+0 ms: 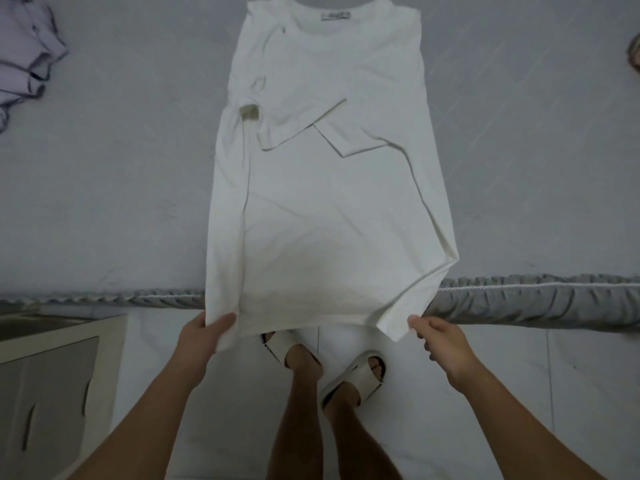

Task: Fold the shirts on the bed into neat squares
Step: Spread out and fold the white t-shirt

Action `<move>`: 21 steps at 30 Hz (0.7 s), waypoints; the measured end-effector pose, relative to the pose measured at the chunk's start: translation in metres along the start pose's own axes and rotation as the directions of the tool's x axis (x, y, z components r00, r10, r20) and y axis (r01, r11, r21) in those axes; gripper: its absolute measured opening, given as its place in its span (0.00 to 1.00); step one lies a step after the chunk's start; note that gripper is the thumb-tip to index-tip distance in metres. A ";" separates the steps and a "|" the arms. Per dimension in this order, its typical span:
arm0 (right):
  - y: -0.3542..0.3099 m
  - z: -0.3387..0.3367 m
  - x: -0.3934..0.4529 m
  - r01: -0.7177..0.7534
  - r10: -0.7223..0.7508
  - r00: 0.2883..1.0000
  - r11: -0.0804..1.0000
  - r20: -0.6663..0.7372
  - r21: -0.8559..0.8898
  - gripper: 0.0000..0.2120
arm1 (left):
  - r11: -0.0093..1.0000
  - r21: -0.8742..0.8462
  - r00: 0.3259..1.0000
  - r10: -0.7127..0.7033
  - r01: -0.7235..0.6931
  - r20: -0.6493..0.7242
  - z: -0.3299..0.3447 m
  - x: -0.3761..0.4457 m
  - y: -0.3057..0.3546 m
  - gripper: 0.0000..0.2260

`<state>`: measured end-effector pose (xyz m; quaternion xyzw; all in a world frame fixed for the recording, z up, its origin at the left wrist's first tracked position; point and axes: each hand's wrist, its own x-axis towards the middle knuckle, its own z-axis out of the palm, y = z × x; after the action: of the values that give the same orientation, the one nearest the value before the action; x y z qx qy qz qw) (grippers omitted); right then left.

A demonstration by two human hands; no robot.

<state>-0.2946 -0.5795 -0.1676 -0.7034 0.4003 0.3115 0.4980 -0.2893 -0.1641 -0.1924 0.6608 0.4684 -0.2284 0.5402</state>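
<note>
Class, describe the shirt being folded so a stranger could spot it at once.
On the grey bed, find the long white shirt in the middle, hem held by the left hand and right hand. Unlike the crumpled lilac garment, it lies flat, sleeves folded inward.

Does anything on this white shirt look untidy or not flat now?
Yes. On the white cotton T-shirt, the folded-in sleeve on the left is bunched and puckered, while the other sleeve lies flat. The hem hangs off the grey bed.

Found only a neck label (335, 16) inside the white shirt (325, 188) collar; print was too blurred to read.
</note>
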 end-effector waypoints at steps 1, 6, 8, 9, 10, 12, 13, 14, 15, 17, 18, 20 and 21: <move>-0.001 0.001 -0.002 -0.014 0.014 1.000 1.000 0.003 0.004 0.17 | 0.999 -0.040 0.999 -0.025 0.027 0.039 -0.002 -0.003 0.000 0.11; -0.011 0.008 -0.003 -0.065 0.076 0.994 0.989 -0.075 0.135 0.14 | 0.995 -0.084 0.997 -0.041 0.046 0.060 -0.003 -0.013 0.007 0.13; -0.018 0.014 0.001 -0.094 0.114 0.990 0.973 -0.081 0.212 0.12 | 0.997 -0.063 0.998 -0.037 0.041 0.060 -0.001 -0.015 0.010 0.15; -0.021 0.017 0.003 -0.104 0.126 0.989 0.965 -0.079 0.241 0.12 | 0.998 -0.043 0.997 -0.037 0.040 0.067 -0.001 -0.015 0.012 0.16; -0.024 0.020 0.005 -0.112 0.137 0.988 0.956 -0.074 0.270 0.10 | 0.999 -0.016 0.996 -0.038 0.039 0.079 0.000 -0.015 0.014 0.17; -0.029 0.027 0.005 -0.145 0.165 0.985 0.939 -0.040 0.311 0.08 | 0.998 0.042 0.993 -0.045 0.041 0.112 0.000 -0.016 0.017 0.17; -0.029 0.030 0.004 -0.167 0.183 0.983 0.933 -0.018 0.319 0.09 | 0.997 0.068 0.991 -0.053 0.045 0.126 0.000 -0.016 0.018 0.18; -0.027 0.032 0.004 -0.183 0.196 0.981 0.932 -0.009 0.314 0.11 | 0.995 0.088 0.989 -0.060 0.049 0.135 -0.001 -0.017 0.019 0.18; -0.025 0.033 0.004 -0.180 0.194 0.981 0.941 -0.018 0.288 0.12 | 0.994 0.097 0.988 -0.065 0.052 0.137 -0.002 -0.018 0.019 0.18; -0.021 0.031 0.006 -0.157 0.174 0.982 0.965 -0.066 0.212 0.11 | 0.996 0.073 0.990 -0.065 0.056 0.121 -0.003 -0.020 0.022 0.17; -0.020 0.029 0.006 -0.160 0.181 0.978 0.969 -0.099 0.187 0.09 | 0.997 0.061 0.993 -0.061 0.055 0.098 -0.003 -0.021 0.024 0.17; -0.020 0.021 0.002 -0.178 0.202 0.962 0.974 -0.181 0.143 0.05 | 0.994 0.084 0.998 -0.065 0.064 0.009 -0.003 -0.026 0.028 0.17; -0.020 0.017 -0.002 -0.169 0.189 0.956 0.980 -0.223 0.105 0.05 | 0.992 0.099 0.996 -0.072 0.076 -0.046 -0.003 -0.029 0.030 0.16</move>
<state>-0.2787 -0.5597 -0.1621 -0.6740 0.5305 0.2540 0.4469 -0.2772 -0.1712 -0.1526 0.6741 0.4919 -0.2573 0.4873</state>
